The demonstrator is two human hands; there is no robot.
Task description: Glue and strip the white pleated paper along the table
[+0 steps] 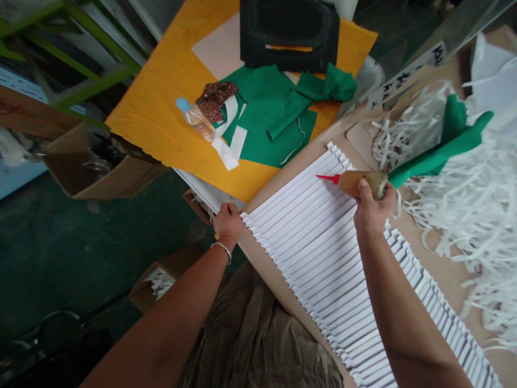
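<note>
My right hand is closed round a brownish glue bottle with a red pointed nozzle, tilted so that the tip points left. The bottle is over the far end of a row of overlapping white folded paper strips laid across the table. My left hand, with a bangle at the wrist, is closed at the table's near edge, beside the corner of the row. What its fingers hold is hidden; a bit of yellow shows under it. Green cloth lies just beyond my right hand.
White shredded strips heap along the right. A yellow-covered table carries green fabric, a water bottle and a black panel. Cardboard boxes stand on the floor at left, near a green metal frame.
</note>
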